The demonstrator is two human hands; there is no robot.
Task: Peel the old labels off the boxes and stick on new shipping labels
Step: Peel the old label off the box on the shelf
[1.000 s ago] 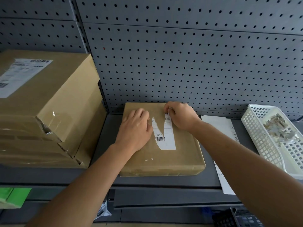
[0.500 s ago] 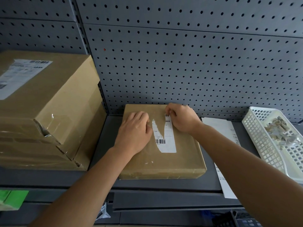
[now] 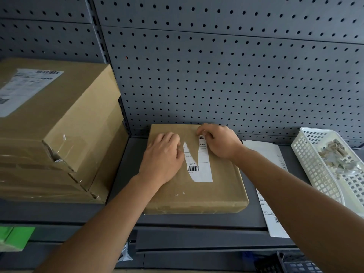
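Both hands have hardly moved. The right hand (image 3: 218,142) pinches the top end of the torn old label (image 3: 202,170), at 12 o'clock on the box (image 3: 216,194). The left hand (image 3: 163,156) rests on the box at the label's 9 o'clock. The box lies on the shelf (image 3: 197,220). At 9 o'clock stand stacked boxes (image 3: 59,125); at 3 o'clock, a label sheet (image 3: 264,152) and a white basket (image 3: 315,174).

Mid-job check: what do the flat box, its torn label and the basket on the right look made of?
Flat box: matte brown cardboard, likely corrugated; creased, dented front edge. Torn label: thin white paper, printed barcode, ragged rip. Basket: white plastic, apparently moulded; slightly glossy grid walls.
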